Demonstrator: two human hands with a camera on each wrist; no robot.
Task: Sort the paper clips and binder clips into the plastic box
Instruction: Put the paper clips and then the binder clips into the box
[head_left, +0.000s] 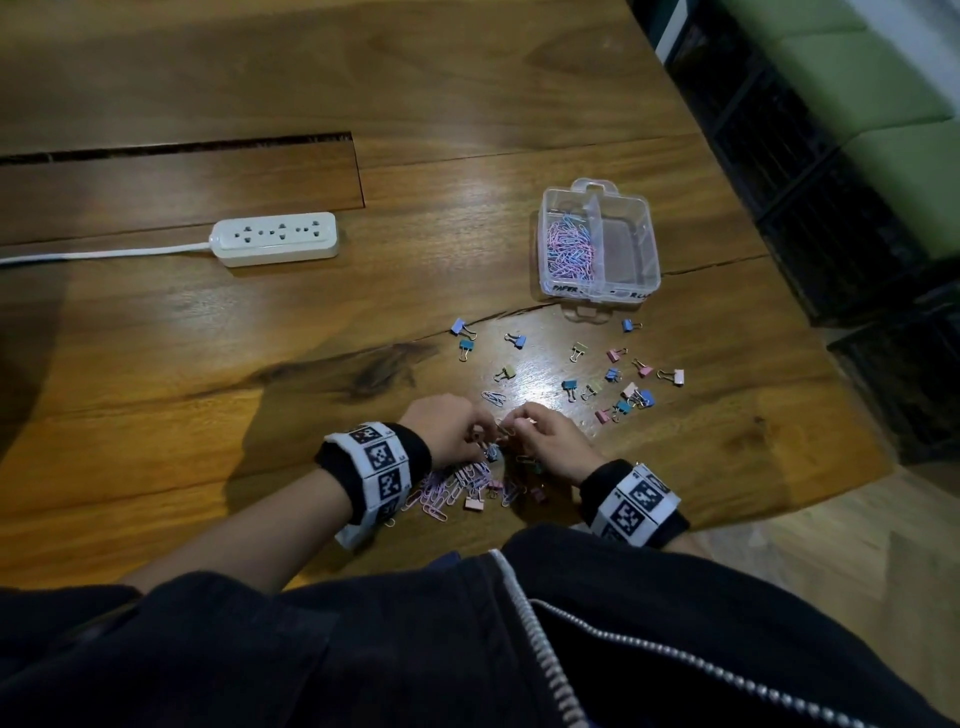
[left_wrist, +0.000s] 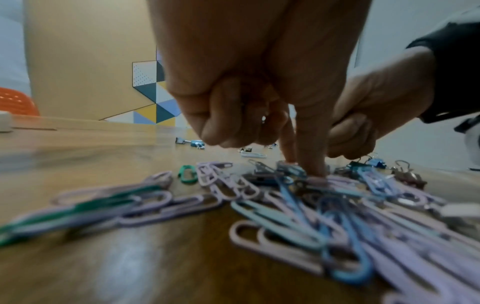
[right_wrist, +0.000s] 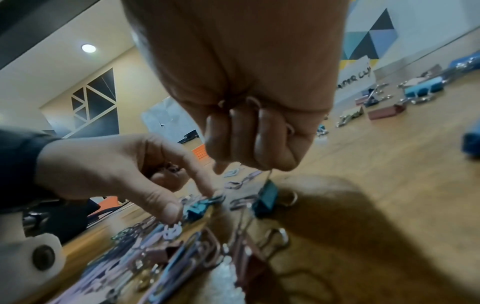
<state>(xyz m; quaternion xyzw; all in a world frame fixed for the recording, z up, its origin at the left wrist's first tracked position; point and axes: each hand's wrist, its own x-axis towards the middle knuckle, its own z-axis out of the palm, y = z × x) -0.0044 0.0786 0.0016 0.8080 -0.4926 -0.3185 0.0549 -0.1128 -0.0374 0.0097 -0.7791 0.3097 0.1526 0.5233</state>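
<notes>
A: Nearest, both hands work the tangled paper clips (head_left: 457, 486). The left hand (head_left: 452, 431) pinches into the heap; the right hand (head_left: 550, 441) is clenched round clips, one binder clip dangling. Linked clips could drag others out.

B: Counts?

A: Clips too tangled to count. Farther right, roughly eighteen binder clips (head_left: 618, 387) scattered. Farthest, one plastic box (head_left: 652, 249): paper clips in its left compartment, right one empty.

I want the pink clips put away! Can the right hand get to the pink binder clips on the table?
Probably yes. The right hand is by the pile, the pink binder clips lie loose beyond it, and nothing stands between. It already holds clips, though.
</notes>
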